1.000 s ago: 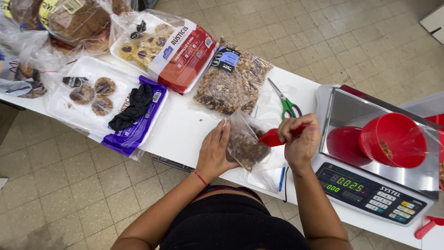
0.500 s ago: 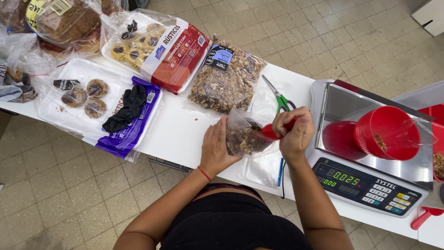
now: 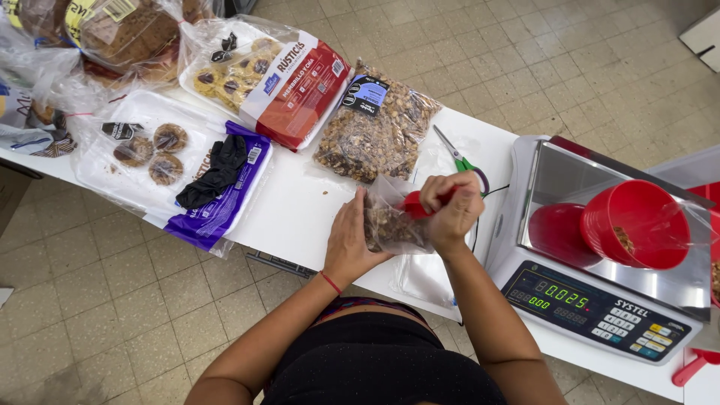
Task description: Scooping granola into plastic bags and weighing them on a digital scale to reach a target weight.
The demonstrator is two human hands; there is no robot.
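Note:
My left hand point(image 3: 351, 238) holds a small clear plastic bag point(image 3: 390, 219) part filled with brown granola, just above the white table point(image 3: 300, 202). My right hand point(image 3: 452, 210) grips a red scoop point(image 3: 415, 204) whose end is pushed into the mouth of that bag. Behind the hands lies a larger clear bag of granola point(image 3: 375, 131) with a dark label. Green-handled scissors point(image 3: 459, 157) lie to the right of it.
A digital scale point(image 3: 600, 262) at the right carries a tipped red cup point(image 3: 634, 225) and a red lid point(image 3: 553, 232). At the left are trays of cookies point(image 3: 259, 75), a black glove point(image 3: 217, 172) on a purple-edged tray and bagged bread point(image 3: 112, 34). Tiled floor lies all around.
Both hands lifted the small bag and came closer together. The red scoop went from beside the bag into its mouth.

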